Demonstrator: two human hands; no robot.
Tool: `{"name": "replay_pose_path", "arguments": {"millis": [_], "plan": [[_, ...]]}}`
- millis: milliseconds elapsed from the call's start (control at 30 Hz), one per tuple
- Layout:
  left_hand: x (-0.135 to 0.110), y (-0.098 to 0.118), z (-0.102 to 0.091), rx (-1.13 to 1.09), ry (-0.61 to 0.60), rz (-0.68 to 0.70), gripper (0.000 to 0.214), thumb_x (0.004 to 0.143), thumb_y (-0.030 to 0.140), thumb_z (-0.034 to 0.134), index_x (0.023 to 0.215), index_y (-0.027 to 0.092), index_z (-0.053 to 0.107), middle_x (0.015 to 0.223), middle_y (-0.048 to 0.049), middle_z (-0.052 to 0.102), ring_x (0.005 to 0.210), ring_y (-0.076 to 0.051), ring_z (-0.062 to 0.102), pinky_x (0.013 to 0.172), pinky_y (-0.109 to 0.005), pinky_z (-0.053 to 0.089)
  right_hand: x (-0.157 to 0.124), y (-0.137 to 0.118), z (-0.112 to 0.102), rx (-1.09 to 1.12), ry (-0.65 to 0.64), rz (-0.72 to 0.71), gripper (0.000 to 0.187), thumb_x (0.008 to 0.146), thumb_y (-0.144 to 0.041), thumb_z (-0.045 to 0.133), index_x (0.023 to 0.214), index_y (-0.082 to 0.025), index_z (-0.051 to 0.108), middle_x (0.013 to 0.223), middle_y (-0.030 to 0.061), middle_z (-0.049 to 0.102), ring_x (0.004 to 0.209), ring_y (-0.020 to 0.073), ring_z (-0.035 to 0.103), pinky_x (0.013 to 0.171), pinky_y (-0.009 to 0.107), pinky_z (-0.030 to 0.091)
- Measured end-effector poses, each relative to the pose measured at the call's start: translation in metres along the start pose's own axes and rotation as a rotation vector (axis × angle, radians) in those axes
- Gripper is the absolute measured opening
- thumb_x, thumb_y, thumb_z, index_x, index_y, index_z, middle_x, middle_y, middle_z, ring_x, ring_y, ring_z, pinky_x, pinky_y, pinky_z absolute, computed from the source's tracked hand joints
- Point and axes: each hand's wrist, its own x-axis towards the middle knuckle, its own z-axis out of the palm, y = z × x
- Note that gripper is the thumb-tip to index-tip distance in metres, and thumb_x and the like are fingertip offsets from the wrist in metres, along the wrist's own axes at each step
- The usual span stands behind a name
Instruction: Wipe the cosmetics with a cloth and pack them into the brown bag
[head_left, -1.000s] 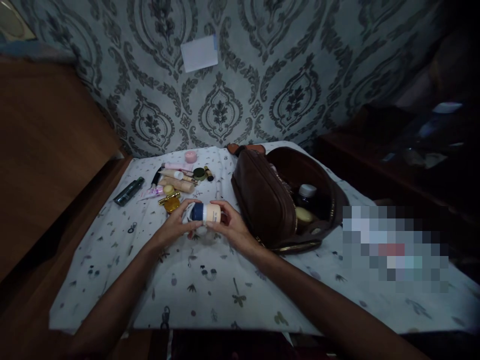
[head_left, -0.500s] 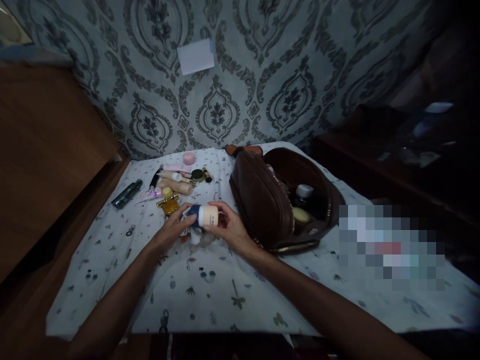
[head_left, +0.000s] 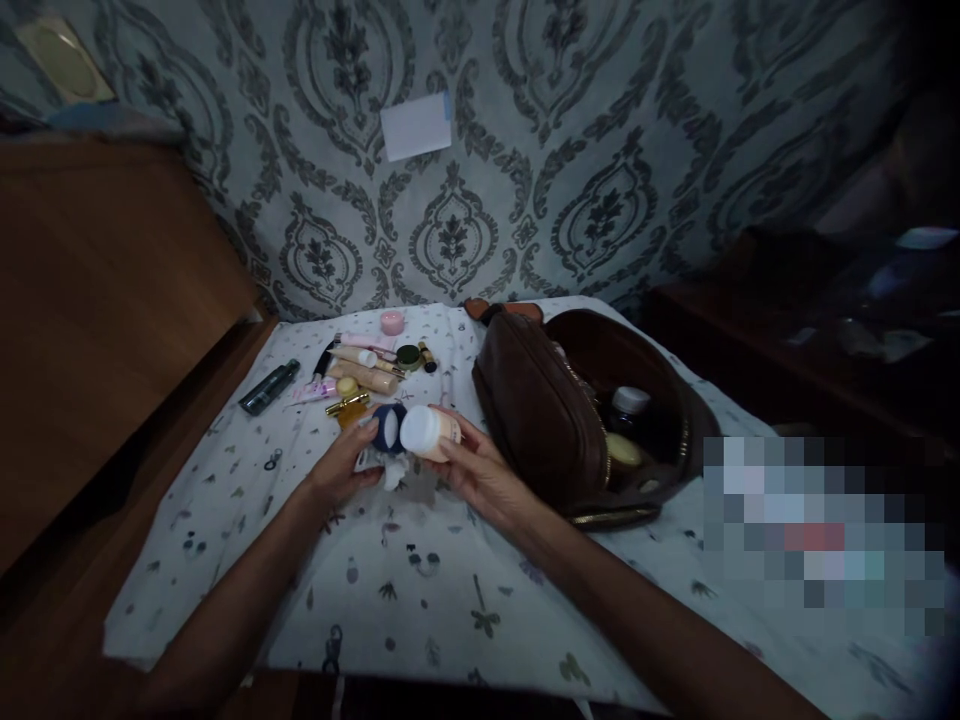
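My right hand (head_left: 480, 470) grips a small beige bottle (head_left: 431, 432) whose white open top faces me. My left hand (head_left: 349, 468) holds its dark blue cap (head_left: 388, 426), pulled off and just left of the bottle, along with a crumpled white tissue (head_left: 390, 466). Both hands hover over a white printed cloth (head_left: 420, 560) on the table. An open brown leather pouch (head_left: 547, 410) lies right of my hands, with a white-capped bottle (head_left: 628, 402) and a yellowish item (head_left: 624, 450) inside.
Several cosmetics lie at the cloth's far left: tubes (head_left: 367, 375), a pink jar (head_left: 391, 322), a green jar (head_left: 409, 355), a gold compact (head_left: 349, 408), a dark tube (head_left: 268, 387). Wooden furniture (head_left: 97, 320) stands left, patterned wallpaper (head_left: 487, 180) behind, dark furniture (head_left: 810, 330) at right.
The blue cap has come off the beige bottle: my left hand has drawn it to the left while my right hand has turned the bottle's open end toward me.
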Motion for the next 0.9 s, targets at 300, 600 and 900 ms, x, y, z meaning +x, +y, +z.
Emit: {"name": "replay_pose_path", "arguments": {"millis": [300, 600, 900], "plan": [[-0.006, 0.013, 0.006, -0.082, -0.171, 0.084, 0.065, 0.064, 0.063, 0.075, 0.112, 0.023, 0.058, 0.079, 0.0017, 0.051, 0.057, -0.008, 0.043, 0.037, -0.013, 0.030, -0.002, -0.001, 0.003, -0.021, 0.005, -0.001, 0.055, 0.065, -0.032, 0.084, 0.117, -0.027, 0.066, 0.121, 0.0039, 0.065, 0.096, 0.0196, 0.066, 0.076, 0.030, 0.057], [-0.003, 0.010, 0.005, 0.238, -0.232, 0.279, 0.052, 0.076, 0.047, 0.073, 0.117, 0.022, 0.053, 0.089, 0.0009, 0.052, 0.062, -0.009, 0.048, 0.046, -0.016, 0.040, -0.001, 0.010, -0.003, -0.525, 0.080, -0.276, 0.065, 0.063, -0.034, 0.085, 0.122, -0.025, 0.060, 0.116, 0.0057, 0.063, 0.097, 0.0193, 0.063, 0.082, 0.031, 0.054], [0.000, 0.003, 0.009, 0.196, -0.201, 0.220, 0.047, 0.077, 0.055, 0.067, 0.107, 0.019, 0.060, 0.079, 0.0008, 0.054, 0.063, -0.012, 0.048, 0.048, -0.019, 0.037, -0.015, 0.003, -0.001, -0.963, 0.009, -0.601, 0.044, 0.077, -0.029, 0.076, 0.120, -0.030, 0.064, 0.126, 0.0081, 0.057, 0.121, 0.0261, 0.054, 0.105, 0.043, 0.044]]}}
